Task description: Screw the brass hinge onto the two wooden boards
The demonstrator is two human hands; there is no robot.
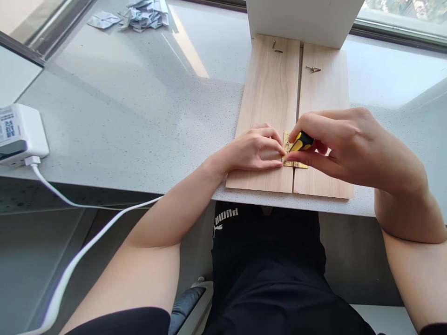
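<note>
My right hand (344, 139) grips the black and yellow handle of a short screwdriver (301, 141), fingers and thumb wrapped around it. Its tip is hidden near the brass hinge (299, 164). The hinge lies across the gap between a left wooden board (268, 88) and a right wooden board (328, 97). My left hand (256, 149) rests on the left board, its bent fingertips and thumb pressed together at the hinge's left edge, holding it. Whether a screw sits under the screwdriver cannot be made out.
Loose screws (313, 69) lie on the right board, and a couple more screws (278, 50) on the left one. A white box-like panel (300, 21) stands behind. Crumpled paper packets (148, 16) lie far left on the speckled counter (139, 107). A white charger (26, 130) with a cable is at left.
</note>
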